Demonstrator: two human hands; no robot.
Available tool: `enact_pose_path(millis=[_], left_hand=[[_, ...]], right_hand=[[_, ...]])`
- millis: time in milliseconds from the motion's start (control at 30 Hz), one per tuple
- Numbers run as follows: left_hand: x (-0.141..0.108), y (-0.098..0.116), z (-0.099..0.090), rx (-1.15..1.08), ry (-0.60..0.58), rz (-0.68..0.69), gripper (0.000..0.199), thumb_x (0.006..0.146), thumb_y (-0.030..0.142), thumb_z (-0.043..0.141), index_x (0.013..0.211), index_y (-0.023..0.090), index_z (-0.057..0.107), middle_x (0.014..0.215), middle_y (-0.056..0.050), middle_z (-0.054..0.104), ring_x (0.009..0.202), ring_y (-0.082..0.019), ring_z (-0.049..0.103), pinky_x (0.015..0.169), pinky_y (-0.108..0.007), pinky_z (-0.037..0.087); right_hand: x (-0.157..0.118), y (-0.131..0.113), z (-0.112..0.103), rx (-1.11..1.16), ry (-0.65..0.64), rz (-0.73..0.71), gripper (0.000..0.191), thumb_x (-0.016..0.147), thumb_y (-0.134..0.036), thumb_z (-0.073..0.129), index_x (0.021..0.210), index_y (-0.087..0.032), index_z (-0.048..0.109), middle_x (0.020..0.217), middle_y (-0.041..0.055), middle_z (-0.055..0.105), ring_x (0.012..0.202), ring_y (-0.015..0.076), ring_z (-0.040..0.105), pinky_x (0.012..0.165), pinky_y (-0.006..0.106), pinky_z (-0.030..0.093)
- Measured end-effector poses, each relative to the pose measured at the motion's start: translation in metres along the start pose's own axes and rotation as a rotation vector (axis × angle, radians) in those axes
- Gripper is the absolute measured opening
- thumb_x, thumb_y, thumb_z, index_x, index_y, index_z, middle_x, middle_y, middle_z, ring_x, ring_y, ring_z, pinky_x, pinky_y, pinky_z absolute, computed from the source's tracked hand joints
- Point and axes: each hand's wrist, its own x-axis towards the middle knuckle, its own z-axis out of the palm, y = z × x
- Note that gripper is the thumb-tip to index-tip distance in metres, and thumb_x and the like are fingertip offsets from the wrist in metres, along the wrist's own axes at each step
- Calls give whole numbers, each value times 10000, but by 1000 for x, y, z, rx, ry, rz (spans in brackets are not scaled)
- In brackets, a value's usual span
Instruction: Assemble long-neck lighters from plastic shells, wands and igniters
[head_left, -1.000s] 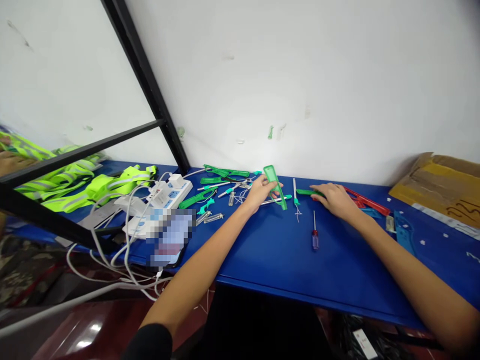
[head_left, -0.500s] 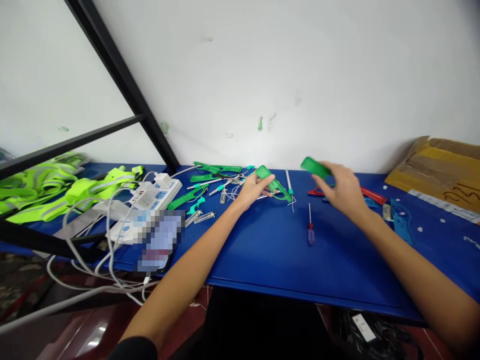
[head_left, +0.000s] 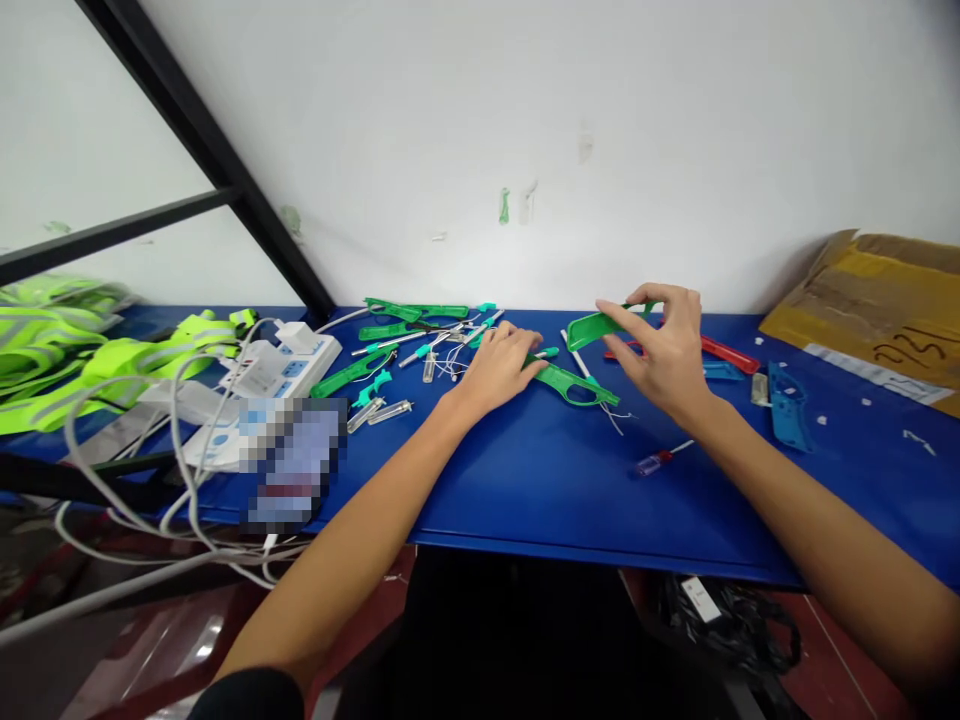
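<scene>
My left hand (head_left: pixel 499 368) is low over the table, its thumb on the near end of a green lighter casing half (head_left: pixel 576 387) with a finger loop; some fingertips are hidden. My right hand (head_left: pixel 664 345) pinches another green casing half (head_left: pixel 589 330) above the table, tilted, between thumb and fingers. Under the left casing lies a metal lighter tube (head_left: pixel 574 350) with thin white wires. A screwdriver (head_left: pixel 654 462) with a purple-red handle rests near my right forearm. Left of my left hand are several green casings (head_left: pixel 352 372), tubes, teal pieces (head_left: pixel 375 388) and clear fuel tanks (head_left: pixel 390 411).
A white power strip (head_left: pixel 296 375) with plugs and cables, and a phone (head_left: pixel 296 465), occupy the left side. Yellow-green reflective straps (head_left: pixel 112 375) lie beyond. Red (head_left: pixel 727 354) and blue (head_left: pixel 787 405) casings and a cardboard box (head_left: pixel 870 310) are at right. A black frame (head_left: pixel 217 160) rises at left.
My left hand has lowered the green casing half and turned it flatter. My right hand has brought its casing half left and tilted it. The screwdriver has swung from upright to sideways.
</scene>
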Motion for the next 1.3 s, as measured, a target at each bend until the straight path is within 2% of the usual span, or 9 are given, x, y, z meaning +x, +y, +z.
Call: enact_pose_path(millis=[100,333,567,667,800,967,1100,1200,1300], left_hand=[[-2,-1,-9,137,56,3,282,1092,288,619,1357,198,651,1362,-98,749,1337,-299,580,1195,-489,382],[-1,-36,-41,402,188,-186,254,1114,305,550,1284,203,708,1365,-118,754,1329,-332,609,1149,-496,441],[-20,-116,-87,529,307,-535,336,1116,240,549,1405,101,648,1461,-215,661,1412,-353,585,1202,-592,457],[-19,-128,-93,514,274,-587,373,1070,385,692,1380,179,666,1408,-129,676,1221,-275,699,1042,-505,612],[-12,-127,-87,480,252,-582,350,1070,396,695,1354,193,676,1380,-117,688,1165,-248,715,999,-468,634],[-7,-100,-94,483,344,-487,254,1101,200,548,1117,151,796,1223,-178,756,1127,-292,714,1012,-449,564],[-17,-37,-99,524,462,-331,249,1133,258,525,1181,187,759,1244,-148,755,1194,-311,639,1030,-462,500],[-47,20,-69,552,382,-57,194,1128,317,583,1085,220,745,1096,-71,774,1054,-269,630,933,-416,490],[-86,58,-19,577,187,260,206,1135,299,570,1035,198,719,993,-40,754,940,-233,628,866,-390,480]], right_hand=[[-1,-10,5,26,-12,-94,495,1033,-237,652,1507,-373,609,1189,99,642,1074,293,566,967,519,466],[-5,-24,12,72,-231,-245,487,976,-116,595,1437,-269,632,1238,112,676,1096,292,562,1036,515,415],[-12,-2,23,-101,-449,-105,390,1000,-123,527,1351,-158,692,1290,170,680,1101,308,581,878,412,419],[-16,12,22,-159,-474,-79,401,975,-100,512,1326,-140,702,1294,173,695,1110,322,580,878,420,407],[-27,28,25,-229,-509,-26,448,917,-66,507,1312,-111,714,1315,204,700,1123,349,581,875,439,402],[-31,39,40,-265,-527,55,474,963,-99,459,1386,-72,672,1401,252,666,1187,377,577,908,466,416],[-13,46,53,-245,-537,54,460,982,-104,453,1390,-104,667,1403,223,689,1217,356,590,976,475,437],[5,50,52,-237,-548,67,477,938,-52,464,1359,-98,683,1403,234,701,1207,360,625,978,489,466],[19,43,23,-233,-549,118,527,972,-76,437,1470,-68,609,1484,270,653,1238,397,640,971,531,503]])
